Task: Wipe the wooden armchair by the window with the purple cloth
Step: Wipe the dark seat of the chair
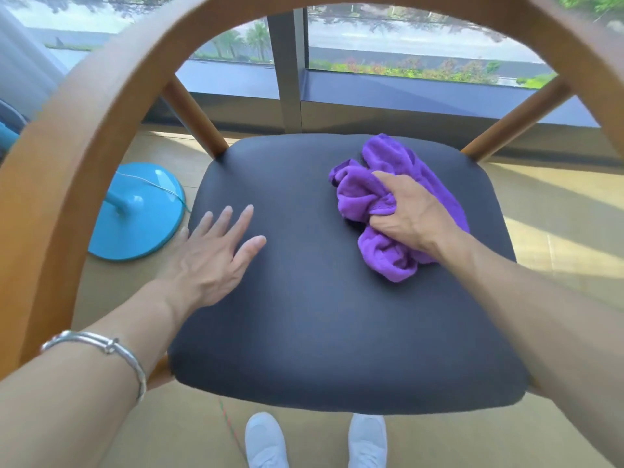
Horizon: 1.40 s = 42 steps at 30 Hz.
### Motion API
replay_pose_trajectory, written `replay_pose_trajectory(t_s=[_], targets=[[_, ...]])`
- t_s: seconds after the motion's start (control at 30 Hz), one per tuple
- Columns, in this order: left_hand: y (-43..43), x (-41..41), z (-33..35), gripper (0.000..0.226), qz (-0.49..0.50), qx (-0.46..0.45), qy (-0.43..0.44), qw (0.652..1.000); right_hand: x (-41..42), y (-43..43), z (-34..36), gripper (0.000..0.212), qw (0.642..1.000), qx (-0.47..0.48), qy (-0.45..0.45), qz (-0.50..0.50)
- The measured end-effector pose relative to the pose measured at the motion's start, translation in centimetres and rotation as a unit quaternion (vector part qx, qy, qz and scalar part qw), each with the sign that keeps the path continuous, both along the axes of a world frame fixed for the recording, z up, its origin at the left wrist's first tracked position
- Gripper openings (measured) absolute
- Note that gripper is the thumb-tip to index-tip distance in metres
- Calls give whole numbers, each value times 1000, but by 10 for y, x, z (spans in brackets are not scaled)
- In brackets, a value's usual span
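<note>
**Seat wipe under way**

The right hand [410,217] grips the bunched purple cloth [398,204] against the dark seat [310,315] of the wooden armchair [84,136]. The left hand [209,258], fingers spread flat, rests on the seat well left of the cloth. Next, probably, sweep the cloth toward the left hand, then over the curved wooden rail.

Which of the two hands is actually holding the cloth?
The right hand, its fingers curled into the crumpled purple cloth on the dark padded seat. The left hand rests open there, fingers spread.
</note>
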State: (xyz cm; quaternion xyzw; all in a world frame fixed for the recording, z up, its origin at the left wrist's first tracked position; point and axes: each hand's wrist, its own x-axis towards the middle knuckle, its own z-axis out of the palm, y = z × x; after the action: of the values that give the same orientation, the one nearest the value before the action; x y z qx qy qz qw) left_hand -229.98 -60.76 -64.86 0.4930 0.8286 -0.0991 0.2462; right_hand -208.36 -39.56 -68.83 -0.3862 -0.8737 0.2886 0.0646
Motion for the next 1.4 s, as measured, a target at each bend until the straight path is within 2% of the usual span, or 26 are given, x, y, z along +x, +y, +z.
replay_pose_trajectory(t_s=[0.1,0.2,0.3,0.4,0.5,0.57,0.63,0.7,0.77,0.8,0.9,0.97,1.07,1.17,1.3,1.4], targets=[[-6,0,-4,77,31,21,-10,999,-17,-50,9,24,996,28,30,74],[-12,-2,-5,75,59,36,-33,997,-13,-114,5,41,980,38,52,187],[-13,1,-6,69,43,30,-29,998,1,-167,2,48,953,-7,-2,302],[-9,5,-9,62,27,37,-20,999,10,-171,-1,58,934,11,-26,357],[-4,3,-17,70,30,22,-44,998,10,-133,0,45,937,-8,0,349],[-2,0,-23,80,13,8,-47,999,10,-93,2,46,954,7,22,299],[-3,-2,-27,78,22,7,-55,998,14,-42,7,48,978,26,8,206],[-1,-3,-27,86,17,4,-60,998,30,13,11,41,994,37,-56,86],[2,-5,-27,97,-1,-15,-45,999,46,52,12,41,994,13,-106,-13],[5,-6,-27,100,-12,-19,-36,999,50,60,10,49,993,-6,-111,-37],[22,-6,-28,99,-23,-12,-18,999,41,54,-4,92,993,-44,-107,-35],[31,-3,-30,90,-20,-1,-15,1000,27,36,-3,105,990,-54,-115,-58],[34,0,-38,85,-11,-24,-20,999,10,8,12,98,988,-109,-94,-55],[33,2,-43,91,-24,-52,-5,998,5,-28,25,104,984,-129,-122,21],[32,3,-46,83,-39,-57,14,998,12,-88,16,116,970,-55,-198,129],[30,3,-50,78,-52,-55,29,997,15,-119,-1,92,980,65,-142,124]])
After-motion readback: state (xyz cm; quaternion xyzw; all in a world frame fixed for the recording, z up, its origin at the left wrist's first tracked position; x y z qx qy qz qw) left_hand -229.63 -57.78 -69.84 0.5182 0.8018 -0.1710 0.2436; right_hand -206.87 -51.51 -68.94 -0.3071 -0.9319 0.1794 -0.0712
